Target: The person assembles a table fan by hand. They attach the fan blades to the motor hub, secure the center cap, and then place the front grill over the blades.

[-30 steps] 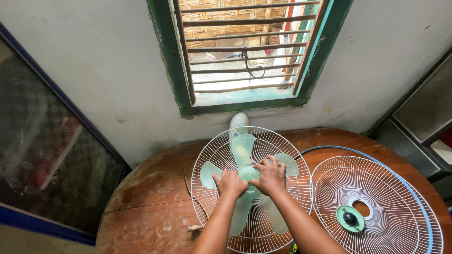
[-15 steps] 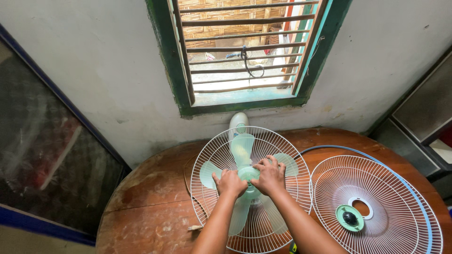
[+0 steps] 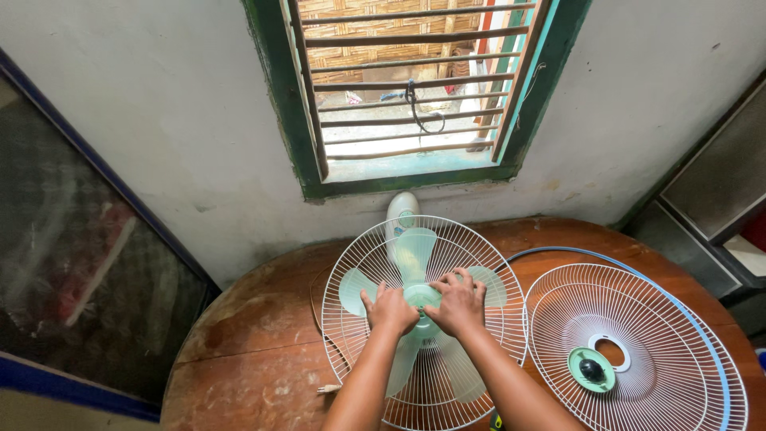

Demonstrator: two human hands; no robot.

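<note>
A fan lies face up on a round wooden table (image 3: 239,327), its white rear wire guard (image 3: 351,263) under pale green blades (image 3: 413,251). My left hand (image 3: 389,309) and my right hand (image 3: 457,302) both rest on the green hub (image 3: 420,296) at the middle of the blades, fingers curled around it. The fan's white motor housing (image 3: 401,210) points toward the wall.
The detached front wire guard (image 3: 638,319) with a green and black centre cap (image 3: 592,369) lies to the right, inside a blue rim ring (image 3: 606,257). A power plug (image 3: 327,389) lies near the table's front. A barred green-framed window (image 3: 415,96) sits above, a dark glass panel (image 3: 72,239) to the left.
The view has shifted very slightly. Both hands stay on the hub, and the blades look barely turned.
</note>
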